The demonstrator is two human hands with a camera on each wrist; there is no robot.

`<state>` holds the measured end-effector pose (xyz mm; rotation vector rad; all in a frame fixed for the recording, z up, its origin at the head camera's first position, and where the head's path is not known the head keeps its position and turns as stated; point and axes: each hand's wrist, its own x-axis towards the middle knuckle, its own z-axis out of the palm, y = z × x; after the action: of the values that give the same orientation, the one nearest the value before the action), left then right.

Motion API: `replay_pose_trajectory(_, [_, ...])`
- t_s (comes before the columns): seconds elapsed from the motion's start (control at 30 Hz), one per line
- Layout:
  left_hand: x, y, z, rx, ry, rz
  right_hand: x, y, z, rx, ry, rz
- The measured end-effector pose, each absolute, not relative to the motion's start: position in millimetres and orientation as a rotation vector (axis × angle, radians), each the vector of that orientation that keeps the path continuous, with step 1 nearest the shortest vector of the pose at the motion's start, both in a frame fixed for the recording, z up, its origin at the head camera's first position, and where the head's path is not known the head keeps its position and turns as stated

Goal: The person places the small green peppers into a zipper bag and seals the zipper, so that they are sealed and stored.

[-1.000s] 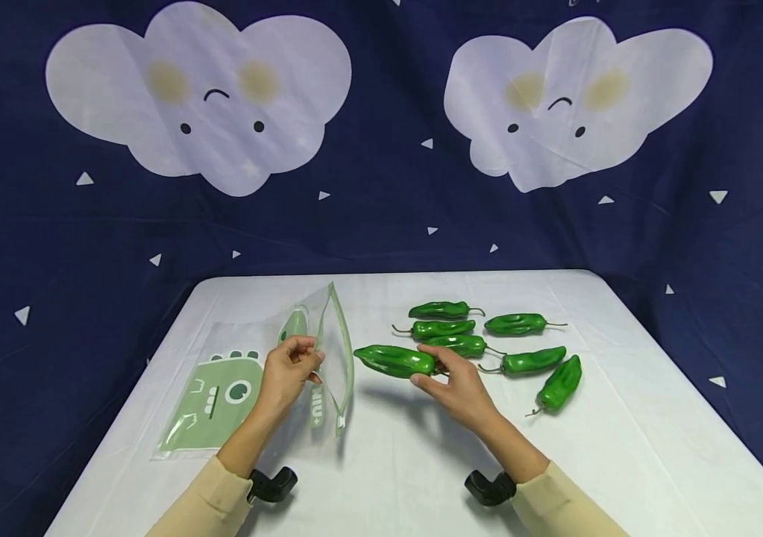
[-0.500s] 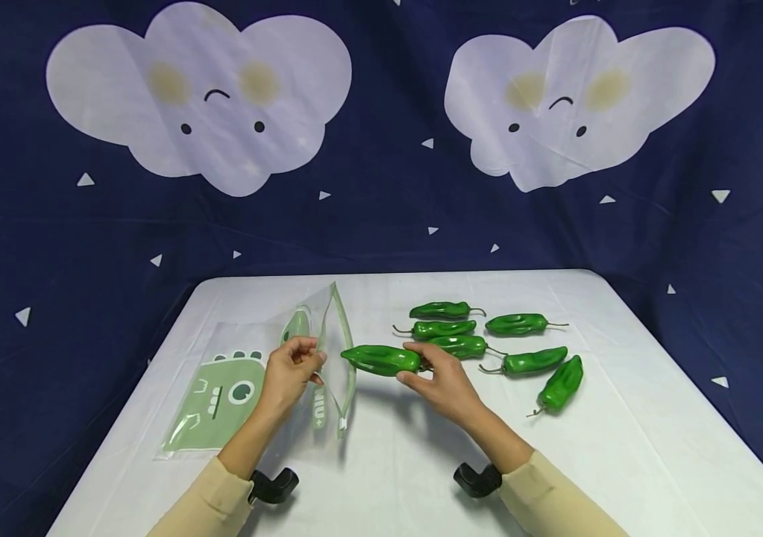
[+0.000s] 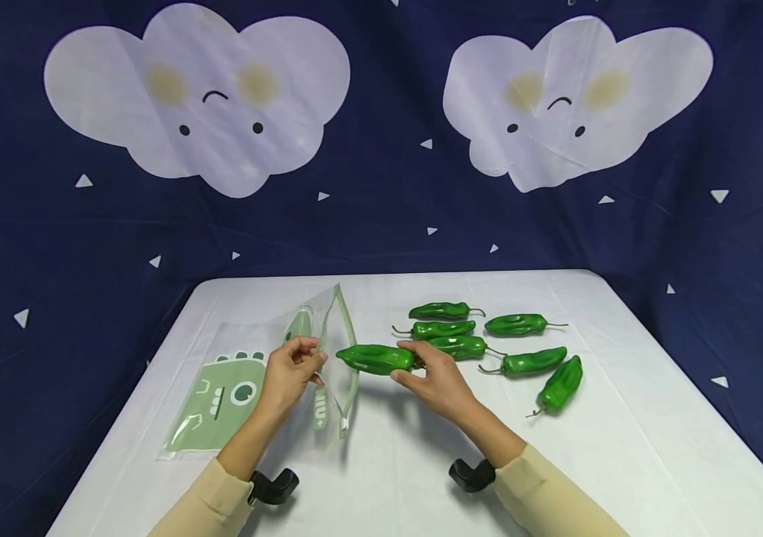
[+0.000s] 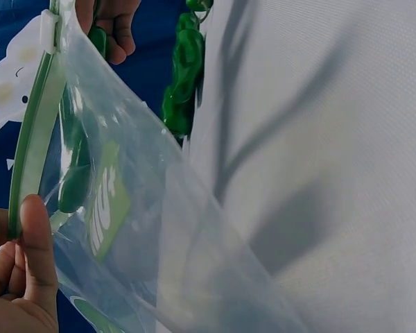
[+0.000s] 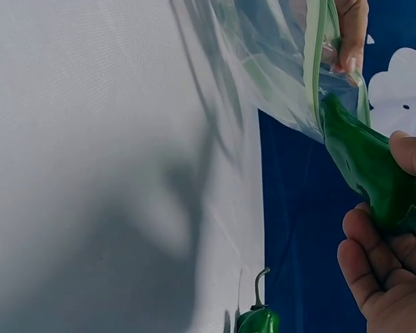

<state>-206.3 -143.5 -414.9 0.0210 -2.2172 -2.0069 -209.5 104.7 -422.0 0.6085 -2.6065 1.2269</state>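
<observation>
My left hand (image 3: 292, 373) pinches the green zip edge of a clear zip bag (image 4: 215, 257), which stands with its mouth spread toward the right. A cartoon monster face is printed on a bag panel lying on the table at the left. My right hand (image 3: 438, 377) grips a green pepper (image 3: 376, 359) by its stem end, with fingers on one side and thumb on the other. In the right wrist view the pepper's (image 5: 364, 163) pointed tip is at the bag's opening. A white slider (image 4: 48, 31) sits on the zip strip near one end.
Several other green peppers lie on the white table at the right, among them one (image 3: 559, 384) nearest the front and one (image 3: 518, 324) farther back. Behind the table (image 3: 408, 477) hangs a dark blue cloth (image 3: 394, 224) printed with clouds.
My right hand has moved left with the pepper, bringing its tip to the bag's mouth. The left hand has kept its hold on the bag and barely shifted.
</observation>
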Motion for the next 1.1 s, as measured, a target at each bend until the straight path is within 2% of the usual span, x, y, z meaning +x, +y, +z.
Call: replay_pose_trajectory(1.1, [-211,-145,-402,0.035,-2.185,-2.021,-226,84,-412,0.698,-2.632,1.035])
